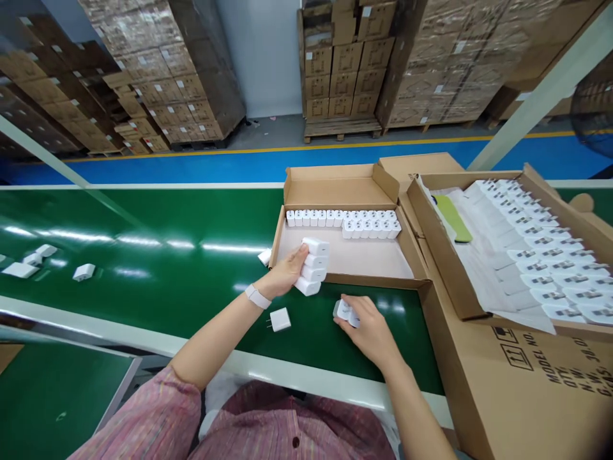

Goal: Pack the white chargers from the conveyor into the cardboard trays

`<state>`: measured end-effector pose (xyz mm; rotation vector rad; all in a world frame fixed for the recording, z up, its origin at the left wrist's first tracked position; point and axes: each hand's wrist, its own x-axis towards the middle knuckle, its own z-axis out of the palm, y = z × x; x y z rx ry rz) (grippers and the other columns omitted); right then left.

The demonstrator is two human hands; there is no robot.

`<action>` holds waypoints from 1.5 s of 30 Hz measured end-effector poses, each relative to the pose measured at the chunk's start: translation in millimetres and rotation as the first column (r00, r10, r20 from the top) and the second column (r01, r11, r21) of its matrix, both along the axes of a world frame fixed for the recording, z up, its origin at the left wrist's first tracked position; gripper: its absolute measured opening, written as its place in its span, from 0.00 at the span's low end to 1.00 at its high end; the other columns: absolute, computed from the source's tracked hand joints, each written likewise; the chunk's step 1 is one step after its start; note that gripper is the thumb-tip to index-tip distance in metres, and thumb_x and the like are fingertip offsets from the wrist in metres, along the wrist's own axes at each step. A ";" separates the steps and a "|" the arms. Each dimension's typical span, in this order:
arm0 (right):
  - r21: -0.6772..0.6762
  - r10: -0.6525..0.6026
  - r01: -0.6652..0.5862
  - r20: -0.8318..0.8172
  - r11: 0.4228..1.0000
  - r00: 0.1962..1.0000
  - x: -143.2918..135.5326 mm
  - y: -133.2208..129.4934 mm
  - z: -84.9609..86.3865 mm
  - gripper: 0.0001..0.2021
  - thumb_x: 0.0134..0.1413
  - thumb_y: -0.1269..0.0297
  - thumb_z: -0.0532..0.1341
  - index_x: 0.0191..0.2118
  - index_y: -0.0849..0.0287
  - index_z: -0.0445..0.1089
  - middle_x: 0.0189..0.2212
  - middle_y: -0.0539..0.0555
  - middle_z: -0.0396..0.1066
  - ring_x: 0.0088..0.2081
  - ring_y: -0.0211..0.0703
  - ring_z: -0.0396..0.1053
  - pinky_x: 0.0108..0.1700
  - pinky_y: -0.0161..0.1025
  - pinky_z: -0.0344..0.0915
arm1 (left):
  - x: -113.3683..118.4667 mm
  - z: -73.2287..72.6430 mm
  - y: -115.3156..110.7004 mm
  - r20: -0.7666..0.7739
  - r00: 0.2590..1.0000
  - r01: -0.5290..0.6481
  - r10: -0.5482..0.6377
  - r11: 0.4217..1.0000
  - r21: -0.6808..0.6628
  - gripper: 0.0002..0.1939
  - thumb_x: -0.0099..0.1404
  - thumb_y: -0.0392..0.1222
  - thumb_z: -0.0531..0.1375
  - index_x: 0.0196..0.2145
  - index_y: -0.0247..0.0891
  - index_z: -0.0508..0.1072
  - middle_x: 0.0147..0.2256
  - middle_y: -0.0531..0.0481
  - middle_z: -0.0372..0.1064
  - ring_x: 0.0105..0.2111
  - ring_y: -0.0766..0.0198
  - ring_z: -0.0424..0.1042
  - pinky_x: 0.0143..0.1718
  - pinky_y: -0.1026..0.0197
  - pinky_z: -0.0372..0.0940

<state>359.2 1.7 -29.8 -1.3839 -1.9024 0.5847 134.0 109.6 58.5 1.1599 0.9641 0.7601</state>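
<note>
My left hand (286, 271) grips a stack of several white charger plugs (313, 266) just above the front edge of an open cardboard box (345, 259). Rows of the same white plugs (371, 228) stand along the back of that box on a pale liner. To the right and lower, my right hand (366, 322) is closed around two or so white plugs (345, 311), over the green belt; its fingers partly cover them. Between the hands and nearer me, a single charger plug (280, 319) lies on the belt, prongs pointing left.
A second, tilted cardboard tray (472, 281) on the right holds many plugs, prongs up, and a yellow-green piece (451, 218). It rests on a large printed carton (479, 364). More plugs (84, 272) lie on the green belt (158, 255) at left. Stacked cartons (345, 57) stand behind.
</note>
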 end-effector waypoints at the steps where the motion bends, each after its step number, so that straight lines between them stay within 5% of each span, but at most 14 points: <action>1: 0.005 0.015 -0.015 0.008 1.000 1.000 -3.1 -0.6 -4.7 0.19 0.64 0.59 0.62 0.59 0.53 0.71 0.52 0.60 0.77 0.52 0.57 0.74 0.53 0.56 0.75 | 1.6 1.6 15.7 -0.116 0.993 0.007 0.012 0.987 0.159 0.33 0.69 0.74 0.53 0.42 0.37 0.71 0.33 0.50 0.66 0.31 0.63 0.68 0.32 0.62 0.65; 4: -0.007 0.058 -0.058 0.019 0.998 0.998 -5.3 -2.6 -10.2 0.20 0.62 0.62 0.64 0.59 0.52 0.71 0.52 0.60 0.76 0.52 0.57 0.74 0.53 0.55 0.76 | 16.3 4.9 64.9 -0.550 0.811 0.172 0.200 0.817 0.551 0.24 0.72 0.63 0.58 0.46 0.37 0.72 0.42 0.44 0.69 0.41 0.56 0.71 0.40 0.58 0.67; 8: -0.048 0.083 -0.084 -0.027 0.995 0.996 -0.7 -4.5 -5.2 0.20 0.61 0.63 0.64 0.59 0.54 0.72 0.51 0.60 0.77 0.52 0.57 0.75 0.52 0.54 0.76 | 51.4 -0.5 112.7 -0.842 0.391 0.504 0.372 0.679 0.534 0.19 0.69 0.55 0.66 0.50 0.40 0.74 0.55 0.36 0.65 0.56 0.42 0.66 0.47 0.50 0.70; 11: -0.069 0.063 -0.066 -0.053 0.995 0.997 1.4 -7.1 -2.2 0.21 0.61 0.62 0.64 0.60 0.52 0.71 0.51 0.59 0.77 0.52 0.56 0.75 0.50 0.53 0.77 | 71.1 -13.1 128.6 -0.866 0.338 0.570 0.368 0.653 0.499 0.21 0.67 0.52 0.68 0.53 0.42 0.74 0.65 0.33 0.57 0.62 0.36 0.60 0.47 0.46 0.72; 15: -0.062 0.045 -0.049 -0.076 0.997 0.996 1.5 -9.5 -2.0 0.22 0.62 0.62 0.65 0.60 0.51 0.71 0.51 0.59 0.76 0.51 0.56 0.75 0.50 0.53 0.77 | 72.2 -30.1 137.6 -0.870 0.315 0.560 0.379 0.666 0.493 0.40 0.63 0.53 0.71 0.67 0.45 0.62 0.75 0.34 0.31 0.70 0.27 0.45 0.45 0.43 0.74; 19: -0.098 0.062 -0.073 -0.111 0.993 0.992 2.4 -10.5 -0.9 0.22 0.62 0.60 0.64 0.61 0.51 0.71 0.52 0.59 0.76 0.53 0.57 0.74 0.51 0.54 0.77 | 43.2 -23.5 142.8 -0.859 0.383 0.567 0.339 0.648 0.509 0.51 0.59 0.48 0.74 0.72 0.42 0.52 0.75 0.30 0.28 0.72 0.28 0.41 0.53 0.39 0.70; 23: -0.134 0.080 -0.093 -0.103 0.987 0.992 5.3 -13.1 2.4 0.22 0.63 0.58 0.62 0.62 0.52 0.70 0.53 0.59 0.76 0.53 0.57 0.74 0.51 0.54 0.76 | 2.8 2.3 110.9 -0.732 0.530 0.450 0.428 0.590 0.670 0.29 0.68 0.41 0.63 0.64 0.36 0.62 0.67 0.31 0.56 0.68 0.41 0.57 0.64 0.41 0.60; 25: -0.148 0.084 -0.096 -0.087 0.984 0.993 6.4 -14.1 4.2 0.22 0.64 0.57 0.62 0.62 0.52 0.69 0.53 0.60 0.75 0.54 0.57 0.73 0.52 0.55 0.75 | -11.0 7.2 64.9 -0.631 0.592 0.295 0.502 0.594 0.749 0.17 0.72 0.37 0.54 0.57 0.37 0.67 0.56 0.38 0.69 0.58 0.51 0.69 0.59 0.48 0.65; 27: -0.162 0.088 -0.100 -0.077 0.982 0.993 7.5 -14.2 5.8 0.22 0.63 0.57 0.62 0.61 0.52 0.70 0.53 0.60 0.76 0.54 0.58 0.73 0.53 0.56 0.74 | -17.3 0.8 3.2 -0.641 0.617 0.245 0.457 0.662 0.708 0.12 0.73 0.42 0.56 0.52 0.39 0.69 0.47 0.43 0.73 0.48 0.54 0.74 0.51 0.52 0.70; 30: -0.177 0.096 -0.107 -0.067 0.978 0.993 11.1 -13.5 7.7 0.20 0.64 0.57 0.62 0.60 0.51 0.70 0.53 0.59 0.75 0.54 0.58 0.73 0.54 0.58 0.73 | -17.2 -22.9 -85.4 -0.766 0.614 0.424 0.192 0.738 0.525 0.27 0.61 0.55 0.70 0.53 0.41 0.70 0.48 0.43 0.74 0.49 0.47 0.74 0.48 0.48 0.72; 33: -0.183 0.097 -0.103 -0.044 0.978 0.994 16.3 -12.8 11.0 0.19 0.63 0.56 0.62 0.58 0.51 0.71 0.53 0.58 0.75 0.54 0.58 0.73 0.54 0.57 0.73 | -15.8 -42.6 -130.9 -0.801 0.585 0.427 0.128 0.792 0.438 0.24 0.63 0.45 0.69 0.55 0.42 0.70 0.51 0.43 0.72 0.50 0.47 0.73 0.50 0.47 0.72; 38: -0.185 0.231 -0.226 0.008 0.956 0.973 6.8 -11.1 23.1 0.19 0.63 0.59 0.62 0.59 0.50 0.69 0.53 0.56 0.75 0.53 0.54 0.73 0.52 0.51 0.75 | -19.6 -41.2 -133.2 -0.681 0.715 0.213 0.157 0.879 0.427 0.22 0.67 0.36 0.61 0.58 0.41 0.69 0.50 0.43 0.68 0.45 0.56 0.75 0.47 0.53 0.74; 42: -0.177 0.337 -0.306 0.186 0.936 0.923 -20.9 -10.1 28.3 0.27 0.59 0.63 0.65 0.64 0.48 0.65 0.59 0.54 0.73 0.56 0.55 0.71 0.45 0.48 0.77 | -30.8 -30.6 -119.9 -0.500 0.865 0.258 0.031 0.828 0.498 0.26 0.64 0.32 0.61 0.60 0.42 0.68 0.52 0.45 0.69 0.45 0.60 0.76 0.47 0.58 0.75; 45: -0.145 0.302 -0.268 0.323 0.952 0.897 -38.8 -10.1 24.4 0.25 0.59 0.61 0.67 0.62 0.48 0.68 0.58 0.53 0.74 0.53 0.56 0.71 0.35 0.46 0.77 | -57.1 -27.7 -88.0 -0.473 0.814 0.078 0.337 0.744 0.664 0.23 0.66 0.28 0.54 0.56 0.40 0.71 0.50 0.44 0.72 0.47 0.59 0.75 0.49 0.56 0.73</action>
